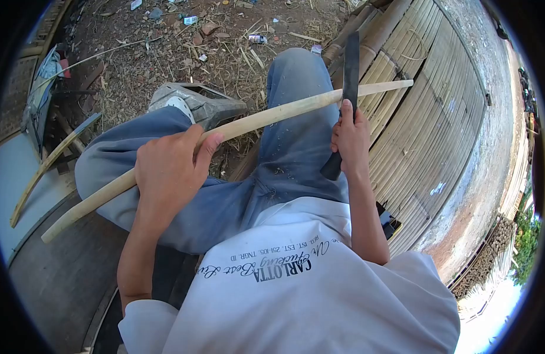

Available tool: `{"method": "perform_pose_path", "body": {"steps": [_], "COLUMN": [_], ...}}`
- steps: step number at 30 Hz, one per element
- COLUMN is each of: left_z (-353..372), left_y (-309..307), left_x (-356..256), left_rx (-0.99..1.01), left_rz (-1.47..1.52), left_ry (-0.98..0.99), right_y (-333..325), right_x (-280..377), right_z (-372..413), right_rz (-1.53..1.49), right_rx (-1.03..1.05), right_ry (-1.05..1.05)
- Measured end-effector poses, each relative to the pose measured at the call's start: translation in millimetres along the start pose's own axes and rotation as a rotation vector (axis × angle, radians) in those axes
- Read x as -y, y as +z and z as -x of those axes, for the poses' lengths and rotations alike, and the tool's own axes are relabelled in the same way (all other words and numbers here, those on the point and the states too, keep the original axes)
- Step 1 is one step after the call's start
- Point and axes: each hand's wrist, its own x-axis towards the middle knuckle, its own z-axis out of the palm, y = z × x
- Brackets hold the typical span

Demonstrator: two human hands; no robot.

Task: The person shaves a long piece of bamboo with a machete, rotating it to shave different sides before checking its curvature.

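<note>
A pale, stripped wooden stick [278, 114] slants across my lap, its thicker end at lower left and its thin end at upper right. My left hand [169, 168] wraps around its lower part, thumb along the top. My right hand [350, 138] is closed around the dark handle of a machete [351, 62], the thumb laid along its spine. The dark blade points up and away from me and crosses over the stick near its thin end. Bits of shavings dot my jeans [296, 141].
A bamboo slat platform [423, 124] runs along my right. Beside my left foot lies a grey, dented container [216, 106]. Another curved stick [45, 168] leans at the far left. Litter and straw cover the dirt ground [125, 65] ahead.
</note>
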Motion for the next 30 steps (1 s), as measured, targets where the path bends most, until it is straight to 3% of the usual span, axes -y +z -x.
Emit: {"method": "perform_pose_path", "body": {"steps": [7,8,9,11,12,16,17,19,23,28,30], "left_z": [0,0,0,-2,-1,-1,0,-1,1,0,1], "left_y": [1,1,2,3,2,1,1,3,1,2,1], "left_x": [0,0,0,0,-1,0,0,-1,0,0,0], "left_rx": [0.01,0.008,0.005,-0.009,-0.002,0.001,0.005,0.005,-0.004,0.013,0.01], "left_rz": [0.009,0.009,-0.001,-0.007,0.002,0.011,0.012,-0.006,-0.005,0.001,0.016], "left_ry": [-0.006,-0.005,-0.007,-0.009,-0.011,-0.005,-0.004,-0.021,-0.016,-0.019,-0.005], "right_y": [12,4,14,45,40,6,13,36,26,39,30], "right_x": [-6,-11,-15,-21,-22,-6,-16,-32,-17,-28,-16], "right_z": [17,2,18,59,57,3,11,35,35,44,42], "right_rz": [0.33,0.101,0.103,0.4,0.402,0.311,0.311,0.339,0.317,0.336,0.269], "right_rx": [0.016,-0.024,-0.027,0.117,0.117,-0.035,-0.036,0.087,0.12,0.148,0.121], "right_ry": [-0.015,-0.08,-0.077,-0.46,-0.454,-0.087,-0.083,-0.316,-0.127,-0.297,-0.121]}}
